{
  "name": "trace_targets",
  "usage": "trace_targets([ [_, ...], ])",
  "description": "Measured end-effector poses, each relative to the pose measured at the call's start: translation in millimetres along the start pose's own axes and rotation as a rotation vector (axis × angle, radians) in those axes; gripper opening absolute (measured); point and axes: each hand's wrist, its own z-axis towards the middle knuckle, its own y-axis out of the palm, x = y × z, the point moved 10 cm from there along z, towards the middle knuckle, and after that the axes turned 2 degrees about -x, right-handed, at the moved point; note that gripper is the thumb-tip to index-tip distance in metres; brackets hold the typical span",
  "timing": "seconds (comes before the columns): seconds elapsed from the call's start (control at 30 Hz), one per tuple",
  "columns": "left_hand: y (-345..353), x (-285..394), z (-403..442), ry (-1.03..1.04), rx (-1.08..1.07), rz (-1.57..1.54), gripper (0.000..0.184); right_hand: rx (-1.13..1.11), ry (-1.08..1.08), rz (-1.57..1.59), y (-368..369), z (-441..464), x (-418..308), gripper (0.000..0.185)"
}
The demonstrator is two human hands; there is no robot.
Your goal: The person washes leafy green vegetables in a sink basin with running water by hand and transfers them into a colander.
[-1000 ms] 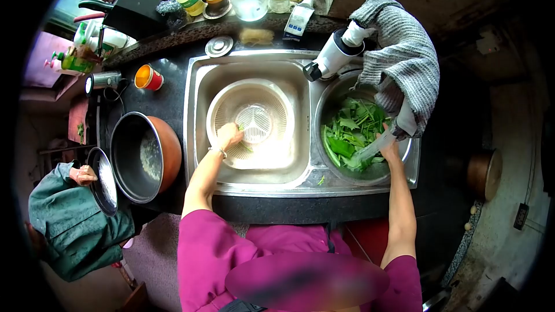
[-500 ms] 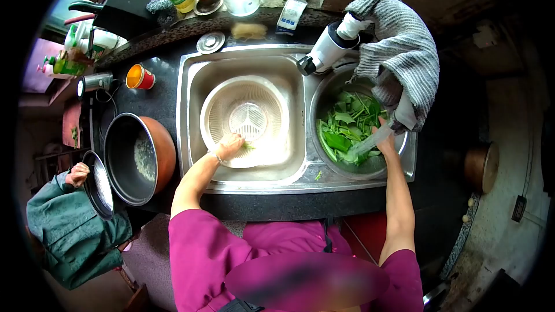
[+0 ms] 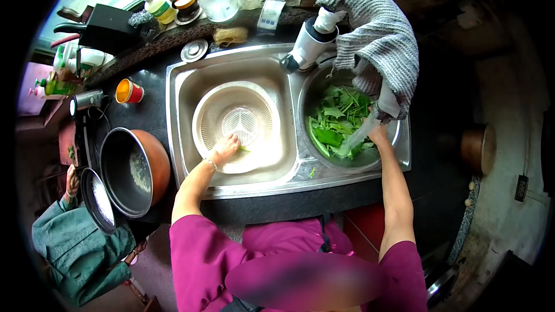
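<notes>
The left hand [image 3: 225, 148], fingers loosely extended, hold unclear, is in one colander [image 3: 207, 110]; the right hand [image 3: 378, 133], fingers hidden, is at one basin [image 3: 317, 93] of leafy greens [image 3: 330, 137].

Your black countertop [image 3: 151, 118] supports an inset metal sink unit [image 3: 293, 133], a deep pot [image 3: 156, 164], a red cup [image 3: 136, 93] and a lid [image 3: 194, 50].

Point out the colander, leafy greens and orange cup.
Colander [image 3: 240, 123], head view: its base.
Leafy greens [image 3: 335, 120], head view: middle of the heap.
Orange cup [image 3: 134, 93], head view: its outer side.
</notes>
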Motion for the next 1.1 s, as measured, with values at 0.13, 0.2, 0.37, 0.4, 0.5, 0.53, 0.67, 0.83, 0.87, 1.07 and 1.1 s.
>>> trace_targets([
  [0.13, 12.6, 5.2, 5.6, 0.037, -0.09, 0.196, 0.021, -0.031, -0.033, 0.081, 6.1, -2.4, 4.8, 0.035],
  [0.2, -4.6, 4.6, 5.7, 0.026, -0.003, 0.166, 0.023, 0.05, -0.101, -0.082, 23.3, -1.9, 23.6, 0.032],
  [0.37, -14.6, -7.5, 5.3, -0.097, -0.041, -0.1, 0.025, -0.109, -0.085, -0.063, 22.7, 1.0, 17.5, 0.038],
  [0.4, -14.5, -13.7, 4.5, -0.152, -0.044, -0.223, 0.026, -0.157, -0.055, -0.066, 26.2, 0.8, 19.6, 0.039],
  [0.5, -0.6, -18.5, 1.9, -0.143, -0.007, -0.275, 0.025, -0.152, -0.007, -0.044, 22.6, 0.0, 18.4, 0.043],
  [0.53, 7.8, -20.0, 2.4, -0.141, -0.007, -0.271, 0.025, -0.133, 0.0, -0.034, 19.3, -0.2, 15.9, 0.044],
  [0.67, 8.5, -18.4, 3.0, -0.172, 0.073, -0.403, 0.024, -0.119, 0.126, 0.069, -26.2, -2.5, -21.3, 0.044],
  [0.83, -5.0, -20.0, 2.1, -0.236, 0.132, -0.602, 0.021, -0.218, 0.205, 0.066, -17.8, -2.5, -10.4, 0.045],
  [0.87, -10.6, -25.8, -0.4, -0.279, 0.196, -0.696, 0.02, -0.192, 0.164, 0.102, -14.8, -1.7, -9.6, 0.045],
  [1.07, -90.7, -25.7, 6.1, -0.359, 0.404, -1.343, 0.018, -0.145, 0.127, 0.218, -9.3, 0.4, 6.7, 0.049],
  [1.1, -117.2, -13.1, 11.4, -0.324, 0.378, -1.452, 0.018, -0.118, 0.108, 0.229, -11.1, 0.4, 7.5, 0.053],
])
